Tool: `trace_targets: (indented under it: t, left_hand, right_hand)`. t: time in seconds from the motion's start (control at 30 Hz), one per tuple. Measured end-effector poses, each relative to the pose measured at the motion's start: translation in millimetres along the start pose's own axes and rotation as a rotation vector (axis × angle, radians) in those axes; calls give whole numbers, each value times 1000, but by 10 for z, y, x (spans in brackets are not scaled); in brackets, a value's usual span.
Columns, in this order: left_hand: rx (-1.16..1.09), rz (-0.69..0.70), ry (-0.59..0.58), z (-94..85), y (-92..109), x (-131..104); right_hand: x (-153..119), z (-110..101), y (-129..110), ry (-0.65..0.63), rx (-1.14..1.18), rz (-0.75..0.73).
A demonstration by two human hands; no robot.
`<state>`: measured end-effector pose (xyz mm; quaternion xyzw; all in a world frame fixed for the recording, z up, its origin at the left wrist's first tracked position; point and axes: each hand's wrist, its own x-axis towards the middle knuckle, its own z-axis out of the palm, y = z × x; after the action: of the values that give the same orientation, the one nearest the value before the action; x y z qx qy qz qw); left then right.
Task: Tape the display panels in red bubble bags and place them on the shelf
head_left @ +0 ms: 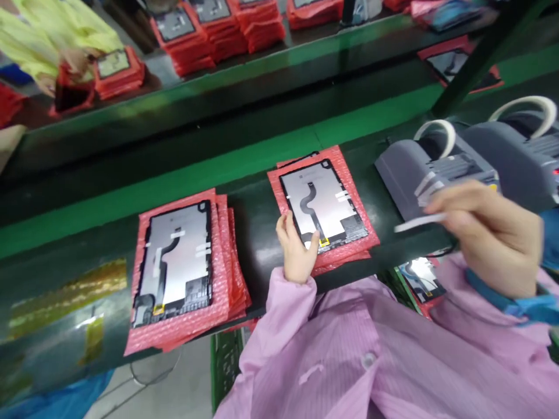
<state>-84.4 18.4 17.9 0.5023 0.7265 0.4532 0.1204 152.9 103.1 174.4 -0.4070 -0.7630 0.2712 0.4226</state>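
Observation:
My left hand [299,247] rests on the lower left of a tablet screen panel [332,203]. Its thumb and fingers are apart, the fingers at the panel's left edge and the thumb beside the dark flex cable [308,201]. Pink bubble-wrap [345,169] lies under this panel. Up in the air to the right, my right hand [489,233] pinches a short strip of white tape [419,222] between thumb and fingers. At left, another panel [181,256] lies on a pile of pink bubble-wrap sheets [225,256], with white tape pieces across its cable.
Two grey tape dispensers [406,169] with white rolls stand at right. Yellow film strips [70,297] lie on the dark bench at left. Beyond a green-edged line, stacks of wrapped panels [187,52] stand, and a person in a yellow sleeve [56,35] handles others.

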Motion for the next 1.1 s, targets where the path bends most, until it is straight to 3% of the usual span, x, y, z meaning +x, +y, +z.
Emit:
trace_targets:
  t: [0.07, 0.13, 0.2, 0.3, 0.43, 0.7, 1.1]
  left_hand:
    - [-8, -15, 4, 13, 12, -8]
    - [-14, -34, 9, 9, 45, -8]
    - [-15, -57, 2, -6, 82, 1]
    - [-4, -70, -22, -31, 117, 14]
    - [91, -42, 1, -51, 133, 15]
    - [299, 53, 31, -104, 206, 28]
    - [341, 69, -23, -123, 200, 36]
  right_hand:
    - [521, 285, -141, -566, -19, -185]
    - [1014, 729, -104, -989, -35, -284]
    - [1377, 1196, 47, -1284, -56, -321]
    - [1643, 1689, 285, -1509, -63, -327]
    - [1731, 1929, 420, -1626, -37, -331]
    - [1773, 2121, 482, -1653, -116, -460]
    - [1641, 2130, 499, -1486, -206, -540]
